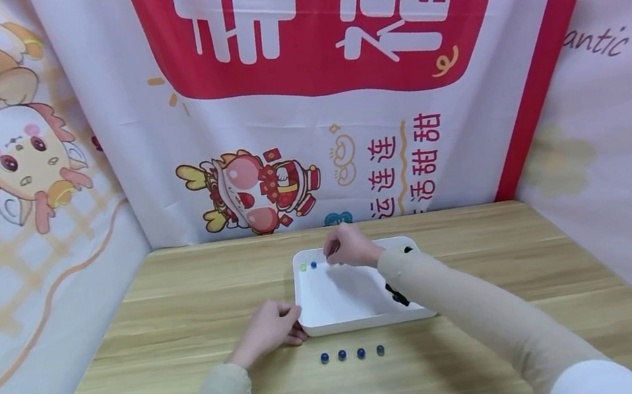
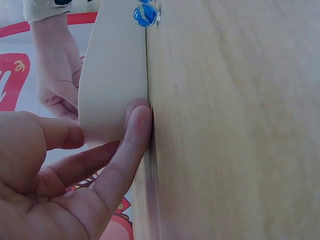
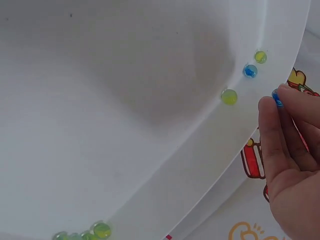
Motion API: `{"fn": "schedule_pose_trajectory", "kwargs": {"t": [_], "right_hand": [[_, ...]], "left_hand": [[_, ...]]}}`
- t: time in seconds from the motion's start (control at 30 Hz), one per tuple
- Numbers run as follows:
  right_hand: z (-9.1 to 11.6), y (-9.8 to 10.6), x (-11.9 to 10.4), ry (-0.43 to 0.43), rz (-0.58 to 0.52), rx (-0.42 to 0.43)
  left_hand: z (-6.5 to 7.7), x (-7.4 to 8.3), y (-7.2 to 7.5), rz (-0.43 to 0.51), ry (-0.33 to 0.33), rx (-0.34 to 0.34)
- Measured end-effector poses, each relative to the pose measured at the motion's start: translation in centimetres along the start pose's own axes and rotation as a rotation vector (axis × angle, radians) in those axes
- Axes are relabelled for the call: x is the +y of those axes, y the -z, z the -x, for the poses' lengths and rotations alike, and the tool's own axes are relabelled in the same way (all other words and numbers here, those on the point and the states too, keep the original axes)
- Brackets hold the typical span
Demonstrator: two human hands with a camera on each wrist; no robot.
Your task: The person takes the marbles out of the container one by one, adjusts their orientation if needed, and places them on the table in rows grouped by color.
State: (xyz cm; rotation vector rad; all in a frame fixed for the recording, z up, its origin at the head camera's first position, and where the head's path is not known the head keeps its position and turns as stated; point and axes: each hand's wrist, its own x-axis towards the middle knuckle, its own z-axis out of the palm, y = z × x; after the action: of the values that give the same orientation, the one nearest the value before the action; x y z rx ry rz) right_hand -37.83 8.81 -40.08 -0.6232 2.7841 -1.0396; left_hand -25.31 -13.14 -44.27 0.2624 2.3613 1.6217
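A printed cloth (image 1: 334,75) hangs behind a wood-grain tabletop (image 1: 195,290); the left hand (image 1: 268,327) grips the near left corner of a white tray (image 1: 331,300); inside, along the far wall, sit a yellow-green marble (image 3: 260,56), a blue marble (image 3: 250,71) and another yellow-green one; four loose marbles (image 1: 342,355) line up before the tray; the right hand (image 1: 351,246) pinches a second blue marble (image 3: 278,98) near the far rim; farther right, more yellow-green marbles (image 3: 102,230) cluster inside.

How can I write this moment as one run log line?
left hand: holds white tray at near-left corner | right hand: pinches blue marble at tray's far side | table: four marbles in a row
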Motion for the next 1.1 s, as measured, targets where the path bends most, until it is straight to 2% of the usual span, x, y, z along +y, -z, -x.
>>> {"fn": "schedule_pose_trajectory", "kwargs": {"t": [0.2,0.57,0.77,1.1], "right_hand": [[0.6,1.7,-0.6,0.014,-0.002,0.036],[2.1,3.9,-0.8,0.031,-0.061,0.045],[2.9,4.6,-0.6,0.014,-0.141,0.045],[4.7,5.7,-0.1,-0.033,-0.283,0.1]], "left_hand": [[0.2,0.1,0.0,-0.01,0.008,0.012],[0.1,-0.1,0.0,-0.011,0.012,0.014],[0.1,0.0,0.0,-0.017,0.012,0.019],[0.3,0.1,-0.3,-0.012,0.006,0.02]]}}
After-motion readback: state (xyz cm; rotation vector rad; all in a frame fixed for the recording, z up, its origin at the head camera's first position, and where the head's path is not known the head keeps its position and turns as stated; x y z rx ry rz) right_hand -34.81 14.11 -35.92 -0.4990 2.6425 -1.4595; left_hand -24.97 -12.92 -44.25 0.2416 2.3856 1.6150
